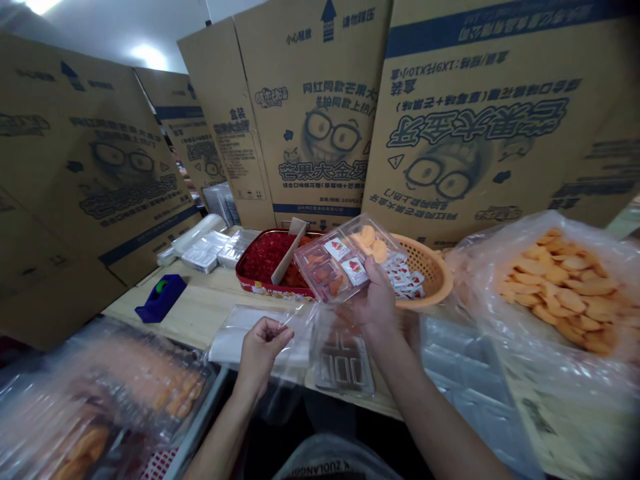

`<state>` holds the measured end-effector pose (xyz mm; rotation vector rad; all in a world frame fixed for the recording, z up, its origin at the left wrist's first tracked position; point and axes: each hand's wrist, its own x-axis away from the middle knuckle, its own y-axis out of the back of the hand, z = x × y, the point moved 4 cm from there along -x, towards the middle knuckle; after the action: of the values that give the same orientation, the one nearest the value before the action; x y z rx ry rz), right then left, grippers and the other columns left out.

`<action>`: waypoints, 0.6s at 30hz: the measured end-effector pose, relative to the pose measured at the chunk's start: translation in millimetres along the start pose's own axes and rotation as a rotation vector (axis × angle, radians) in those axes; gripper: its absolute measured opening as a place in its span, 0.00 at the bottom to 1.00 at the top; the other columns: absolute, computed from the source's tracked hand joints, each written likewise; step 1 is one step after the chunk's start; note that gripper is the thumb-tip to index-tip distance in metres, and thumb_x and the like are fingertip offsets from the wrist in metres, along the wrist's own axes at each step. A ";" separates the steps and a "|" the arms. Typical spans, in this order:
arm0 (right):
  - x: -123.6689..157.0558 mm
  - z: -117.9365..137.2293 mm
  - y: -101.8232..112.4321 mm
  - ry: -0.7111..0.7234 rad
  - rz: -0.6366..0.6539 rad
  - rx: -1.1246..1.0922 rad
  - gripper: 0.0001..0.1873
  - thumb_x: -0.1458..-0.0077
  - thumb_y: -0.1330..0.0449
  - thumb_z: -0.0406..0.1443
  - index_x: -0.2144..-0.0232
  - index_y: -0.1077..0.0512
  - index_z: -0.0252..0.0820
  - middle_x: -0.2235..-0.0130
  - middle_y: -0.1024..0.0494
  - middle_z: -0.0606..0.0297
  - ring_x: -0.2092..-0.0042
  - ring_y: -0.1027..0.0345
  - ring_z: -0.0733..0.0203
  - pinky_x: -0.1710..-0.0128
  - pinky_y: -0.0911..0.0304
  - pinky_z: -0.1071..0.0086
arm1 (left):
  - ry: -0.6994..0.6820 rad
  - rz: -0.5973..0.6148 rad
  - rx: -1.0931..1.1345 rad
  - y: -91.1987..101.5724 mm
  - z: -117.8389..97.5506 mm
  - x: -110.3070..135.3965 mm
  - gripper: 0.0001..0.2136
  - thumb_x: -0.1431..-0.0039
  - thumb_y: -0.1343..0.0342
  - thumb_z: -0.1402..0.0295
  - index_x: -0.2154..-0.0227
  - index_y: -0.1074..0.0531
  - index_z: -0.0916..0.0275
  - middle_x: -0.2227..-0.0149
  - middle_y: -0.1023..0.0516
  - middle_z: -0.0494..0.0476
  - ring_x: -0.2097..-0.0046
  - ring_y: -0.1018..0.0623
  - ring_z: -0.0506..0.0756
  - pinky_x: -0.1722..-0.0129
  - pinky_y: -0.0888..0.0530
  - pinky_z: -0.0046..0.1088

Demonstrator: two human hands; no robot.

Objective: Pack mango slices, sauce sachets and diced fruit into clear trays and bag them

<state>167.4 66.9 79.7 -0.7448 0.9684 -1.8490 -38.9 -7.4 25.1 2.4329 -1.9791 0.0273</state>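
My right hand [379,297] grips the near right edge of a clear plastic tray [320,248], held tilted above the table. Its compartments hold orange discs [373,241], white-and-red sachets [336,249] and red-orange pieces [337,285]. My left hand [265,343] is closed in a pinch on a thin clear plastic bag [299,327], close to the tray's lower left corner. Whether the tray's corner is inside the bag I cannot tell. Below lie a stack of flat clear bags [227,340] and empty clear trays [345,360].
Behind are a red tin [270,289] of red and orange pieces and an orange basket [435,267] of sachets. At right sits a bag of orange discs [565,287]. A blue tape dispenser [161,298] stands left. Filled packs [145,373] lie lower left. Tall cartons [310,67] wall the back.
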 end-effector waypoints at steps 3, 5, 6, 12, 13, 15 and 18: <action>-0.7 -0.7 -2.2 0.022 0.037 0.004 0.07 0.53 0.40 0.33 0.68 0.29 0.38 0.70 0.22 0.67 0.67 0.28 0.64 0.61 0.31 0.65 | -0.016 -0.011 -0.008 -2.1 2.0 1.3 0.12 0.63 0.35 0.66 0.78 0.32 0.65 0.79 0.29 0.48 0.76 0.34 0.46 0.75 0.37 0.21; -0.7 -1.0 -4.7 0.053 0.066 0.005 0.05 0.54 0.39 0.33 0.70 0.28 0.38 0.71 0.22 0.68 0.67 0.28 0.64 0.61 0.31 0.66 | -0.014 0.001 -0.019 -3.3 1.6 2.7 0.12 0.63 0.35 0.66 0.78 0.32 0.65 0.79 0.30 0.48 0.76 0.34 0.46 0.75 0.38 0.21; -0.6 -1.4 -5.6 0.064 0.074 0.005 0.05 0.54 0.39 0.33 0.71 0.28 0.39 0.71 0.22 0.68 0.67 0.28 0.64 0.60 0.32 0.66 | -0.011 0.008 -0.022 -3.7 1.3 3.4 0.12 0.63 0.34 0.66 0.78 0.32 0.65 0.79 0.30 0.48 0.76 0.34 0.46 0.75 0.38 0.21; -0.9 -4.5 -4.2 0.074 0.126 0.026 0.10 0.56 0.38 0.36 0.67 0.28 0.39 0.68 0.22 0.66 0.63 0.28 0.63 0.59 0.32 0.66 | 0.059 0.081 0.026 -5.0 4.7 6.3 0.12 0.62 0.34 0.66 0.78 0.31 0.65 0.78 0.27 0.50 0.74 0.30 0.48 0.73 0.36 0.21; -1.1 -4.8 -3.1 0.081 0.134 0.033 0.11 0.56 0.38 0.36 0.67 0.28 0.39 0.68 0.22 0.66 0.62 0.28 0.63 0.58 0.32 0.67 | 0.068 0.086 0.033 -5.1 5.5 6.5 0.12 0.62 0.34 0.66 0.78 0.31 0.65 0.78 0.27 0.51 0.74 0.30 0.48 0.73 0.36 0.22; -1.0 -5.7 -1.1 0.103 0.131 0.044 0.11 0.55 0.38 0.36 0.66 0.28 0.40 0.68 0.22 0.67 0.61 0.28 0.63 0.58 0.33 0.67 | 0.084 0.092 0.044 -5.8 6.8 7.0 0.12 0.63 0.34 0.66 0.78 0.32 0.65 0.78 0.26 0.51 0.73 0.29 0.49 0.72 0.35 0.22; 2.3 -10.2 -1.2 0.103 0.129 0.047 0.09 0.55 0.38 0.37 0.68 0.28 0.41 0.70 0.22 0.68 0.62 0.28 0.63 0.59 0.33 0.66 | 0.094 0.092 0.049 -8.0 7.7 7.6 0.13 0.63 0.34 0.66 0.77 0.31 0.65 0.77 0.26 0.51 0.73 0.28 0.49 0.71 0.34 0.23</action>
<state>157.8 68.3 75.7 -0.5503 1.0105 -1.8051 -29.5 -13.3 17.6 2.3194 -2.0718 0.1891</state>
